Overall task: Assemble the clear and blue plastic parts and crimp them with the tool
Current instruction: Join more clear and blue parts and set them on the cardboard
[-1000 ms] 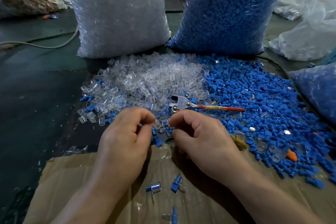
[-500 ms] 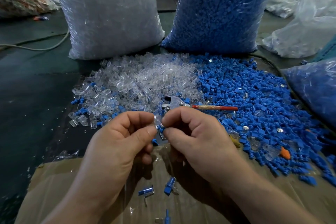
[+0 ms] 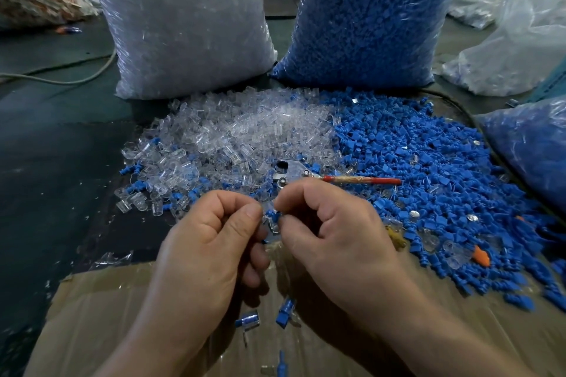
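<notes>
My left hand [image 3: 211, 242] and my right hand [image 3: 330, 232] meet fingertip to fingertip over the near edge of the piles. Between them they pinch a small blue part [image 3: 273, 217] fitted to a clear part [image 3: 273, 228]. Which hand holds which piece is hard to tell. The crimping tool [image 3: 306, 176] with metal head and red handle lies on the parts just beyond my right hand. A heap of clear parts [image 3: 232, 135] lies to the left and a heap of blue parts [image 3: 428, 168] to the right.
Cardboard [image 3: 101, 315] under my wrists carries three joined blue-and-clear pieces [image 3: 248, 320]. Two big bags stand behind: clear parts [image 3: 180, 24] and blue parts [image 3: 373, 15]. More bags lie right [image 3: 533, 144]. A cable [image 3: 61, 78] runs at far left.
My hands lifted slightly from the pile and drew together; the blue part now shows between the fingertips. The camera view shifted a little.
</notes>
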